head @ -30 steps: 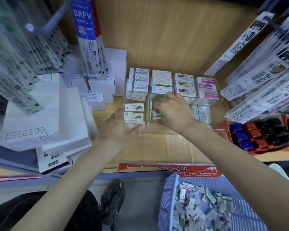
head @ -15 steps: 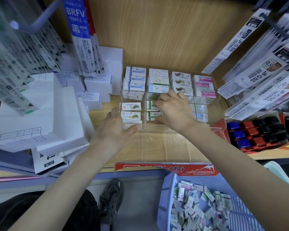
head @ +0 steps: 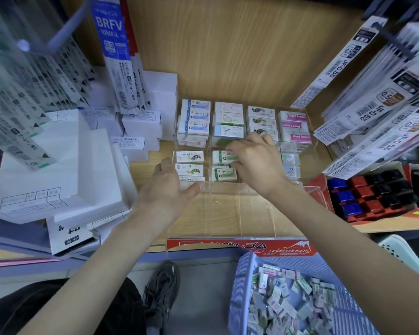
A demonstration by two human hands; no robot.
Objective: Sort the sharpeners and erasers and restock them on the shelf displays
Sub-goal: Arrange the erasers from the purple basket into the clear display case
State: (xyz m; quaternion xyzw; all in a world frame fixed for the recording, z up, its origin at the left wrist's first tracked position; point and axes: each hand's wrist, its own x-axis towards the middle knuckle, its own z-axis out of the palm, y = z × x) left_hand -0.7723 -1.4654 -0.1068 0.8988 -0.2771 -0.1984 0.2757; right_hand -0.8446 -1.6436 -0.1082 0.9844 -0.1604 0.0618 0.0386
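A clear acrylic display case (head: 228, 209) with divided lanes stands on the wooden shelf and holds rows of boxed erasers (head: 195, 117). My right hand (head: 254, 160) reaches into the second lane, fingertips pinching a green-labelled eraser (head: 224, 155) above another green one (head: 223, 174). My left hand (head: 169, 189) rests flat against the case's left side, thumb stretched along its front divider, holding nothing. Two erasers with a fish print (head: 189, 157) lie in the left lane just beyond that hand.
A blue plastic basket (head: 240, 298) full of loose mixed erasers sits low at the right. White boxes (head: 58, 170) are stacked at the left. Hanging pen refill packs (head: 377, 112) crowd both sides. A red tray of blue, red and black sharpeners (head: 373, 194) stands at the right.
My right hand has shifted slightly further back in the second lane, fingers now on the upper green eraser. My left hand has stayed against the case.
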